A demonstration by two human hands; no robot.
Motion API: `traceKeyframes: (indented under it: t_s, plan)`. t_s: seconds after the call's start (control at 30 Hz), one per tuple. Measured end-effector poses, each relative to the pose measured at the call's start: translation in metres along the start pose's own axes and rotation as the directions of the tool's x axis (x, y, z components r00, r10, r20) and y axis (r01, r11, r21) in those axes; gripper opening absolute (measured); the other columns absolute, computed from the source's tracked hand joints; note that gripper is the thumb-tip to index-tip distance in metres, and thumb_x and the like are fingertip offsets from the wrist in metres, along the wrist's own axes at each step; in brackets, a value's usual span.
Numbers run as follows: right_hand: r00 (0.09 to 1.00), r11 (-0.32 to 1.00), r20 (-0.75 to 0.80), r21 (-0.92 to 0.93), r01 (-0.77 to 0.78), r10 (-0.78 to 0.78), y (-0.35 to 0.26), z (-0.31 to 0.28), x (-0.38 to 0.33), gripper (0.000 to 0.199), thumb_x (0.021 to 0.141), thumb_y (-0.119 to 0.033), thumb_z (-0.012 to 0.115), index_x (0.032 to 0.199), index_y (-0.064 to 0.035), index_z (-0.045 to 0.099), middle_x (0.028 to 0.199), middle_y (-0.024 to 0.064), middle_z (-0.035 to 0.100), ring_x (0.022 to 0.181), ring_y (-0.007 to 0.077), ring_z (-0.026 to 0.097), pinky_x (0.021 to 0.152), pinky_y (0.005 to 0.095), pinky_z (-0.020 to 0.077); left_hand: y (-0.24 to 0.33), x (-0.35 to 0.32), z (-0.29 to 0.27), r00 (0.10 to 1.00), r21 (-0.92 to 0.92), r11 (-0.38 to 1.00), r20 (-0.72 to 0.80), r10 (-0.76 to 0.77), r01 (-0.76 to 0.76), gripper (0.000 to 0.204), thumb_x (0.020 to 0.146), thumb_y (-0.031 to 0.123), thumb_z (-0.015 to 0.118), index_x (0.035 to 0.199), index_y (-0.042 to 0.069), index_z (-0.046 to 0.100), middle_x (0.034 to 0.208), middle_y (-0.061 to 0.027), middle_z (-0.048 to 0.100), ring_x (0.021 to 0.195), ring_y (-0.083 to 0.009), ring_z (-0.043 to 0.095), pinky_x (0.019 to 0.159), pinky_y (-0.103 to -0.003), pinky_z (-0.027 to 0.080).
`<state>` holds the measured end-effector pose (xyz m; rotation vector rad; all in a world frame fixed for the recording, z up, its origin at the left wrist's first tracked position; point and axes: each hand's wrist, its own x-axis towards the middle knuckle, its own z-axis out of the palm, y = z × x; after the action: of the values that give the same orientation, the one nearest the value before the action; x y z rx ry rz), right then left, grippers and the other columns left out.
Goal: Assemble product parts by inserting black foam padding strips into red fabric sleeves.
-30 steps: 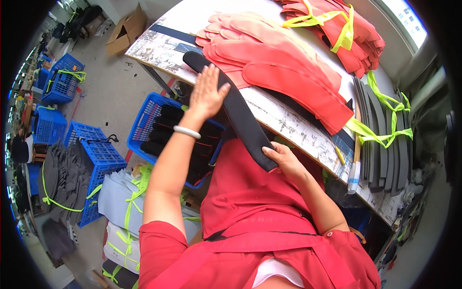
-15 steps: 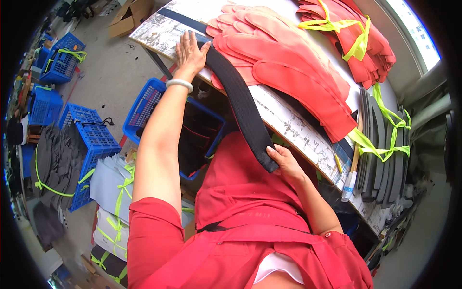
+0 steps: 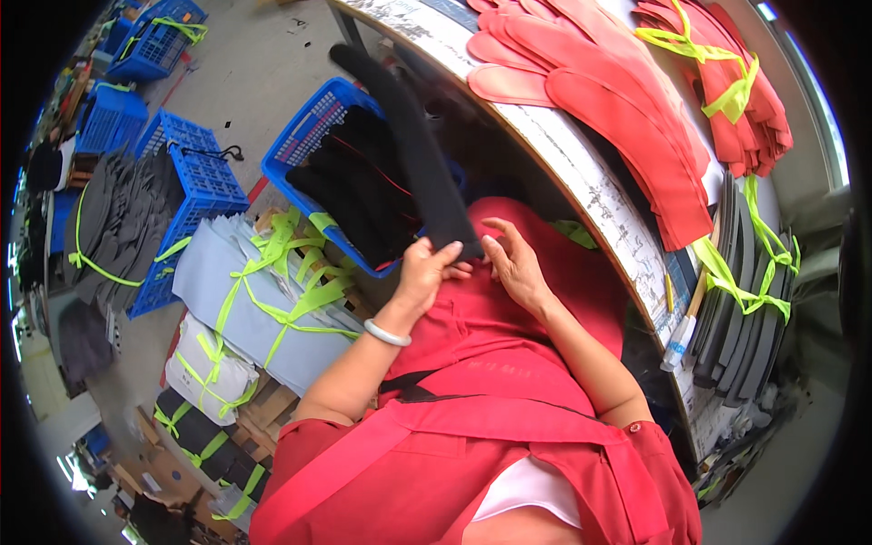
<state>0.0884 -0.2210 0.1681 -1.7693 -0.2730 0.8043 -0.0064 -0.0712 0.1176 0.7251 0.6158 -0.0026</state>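
Observation:
A long, curved black fabric strip (image 3: 413,150) slants up and away over the blue basket (image 3: 275,163), its far end blurred by motion. My left hand (image 3: 425,275), with a pale bangle at the wrist, pinches the strip's near end above my lap. Beside that end is my right hand (image 3: 518,272), its fingers apart and nothing held in them. Whether its fingertips touch the strip I cannot tell. Inside the basket lie several black strips (image 3: 350,186), some with red edges.
On the white worktable (image 3: 545,145) to the right lie fanned red pieces (image 3: 627,127), a tied red bundle (image 3: 736,91) and tied grey strips (image 3: 740,300). A brush (image 3: 681,336) lies near its edge. Tied pale blue sheets (image 3: 245,272) and blue crates (image 3: 195,182) stand at left.
The strip has come off the table edge and swung left over the basket. My left hand has drawn back to the strip's near end, and my right hand has let go of it.

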Motion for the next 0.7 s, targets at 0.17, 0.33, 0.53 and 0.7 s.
traceKeyframes:
  t_s: [0.17, 0.33, 0.53, 0.7]
  plan:
    - [0.994, 0.998, 0.093, -0.013, -0.057, 0.058, 0.023, -0.005, 0.009, 0.023, 0.099, -0.02, 0.055, 0.111, -0.0015, 0.062, 0.073, 0.0002, 0.059, 0.064, 0.0056, 0.053, 0.056, 0.0212, 0.0438, -0.009, 0.031, -0.083, 0.98, -0.004, 0.998, -0.187, -0.062, 0.062, 0.012, 0.091, 0.008, 0.064, 0.096, 0.001, 0.056, 0.086, -0.0099, 0.063, 0.068, -0.0191, 0.064, 0.059, -0.03, 0.056]
    - [0.994, 0.991, 0.059, -0.095, -0.091, 0.097, 0.015, -0.001, 0.014, 0.02, 0.098, -0.016, 0.055, 0.106, -0.0003, 0.064, 0.071, -0.0004, 0.059, 0.062, 0.0047, 0.052, 0.055, 0.0203, 0.0419, -0.029, 0.079, -0.124, 0.95, -0.025, 0.989, -0.278, -0.144, 0.143, 0.022, 0.089, 0.004, 0.065, 0.093, 0.001, 0.044, 0.084, -0.0139, 0.061, 0.066, -0.0223, 0.063, 0.055, -0.031, 0.053]
    - [0.998, 0.997, 0.031, -0.065, -0.048, 0.05, 0.025, -0.001, 0.025, 0.017, 0.097, -0.012, 0.056, 0.104, 0.0005, 0.065, 0.071, -0.0008, 0.058, 0.063, 0.0047, 0.053, 0.057, 0.0205, 0.0431, -0.045, 0.16, -0.128, 0.934, -0.034, 0.977, -0.287, -0.213, 0.212, 0.029, 0.093, 0.014, 0.063, 0.107, -0.005, 0.045, 0.094, -0.0187, 0.062, 0.073, -0.0268, 0.066, 0.06, -0.037, 0.056]
    - [0.997, 0.997, 0.051, -0.045, -0.061, 0.063, 0.019, 0.004, 0.03, 0.017, 0.098, -0.013, 0.056, 0.103, 0.0008, 0.065, 0.071, -0.0008, 0.058, 0.062, 0.0045, 0.052, 0.057, 0.0207, 0.0431, -0.075, 0.21, -0.15, 0.895, -0.024, 0.96, -0.356, -0.268, 0.278, 0.055, 0.096, 0.035, 0.056, 0.131, -0.005, 0.045, 0.099, -0.0157, 0.066, 0.072, -0.0337, 0.066, 0.064, -0.043, 0.056]
